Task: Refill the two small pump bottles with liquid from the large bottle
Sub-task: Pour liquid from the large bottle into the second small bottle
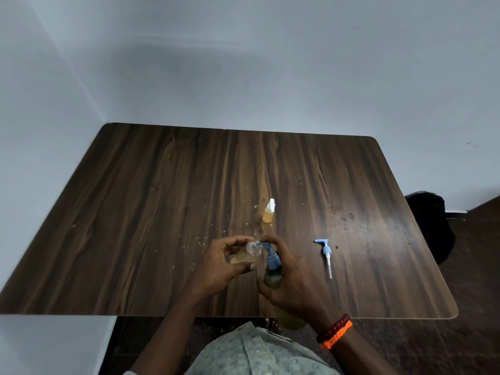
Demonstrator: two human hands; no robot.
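The right hand [290, 280] is wrapping its fingers around the large bottle [273, 278], its blue pump at 12 o'clock. The left hand [224, 263] is pinching a small clear bottle [253, 248] at the spout. A second small bottle [269, 212] is standing at 12 o'clock beyond them; a loose pump [326, 253] is lying on the table [135, 212] at 3 o'clock.

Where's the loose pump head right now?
In the head view the loose pump head lies flat on the table, right of the right hand, touching nothing.
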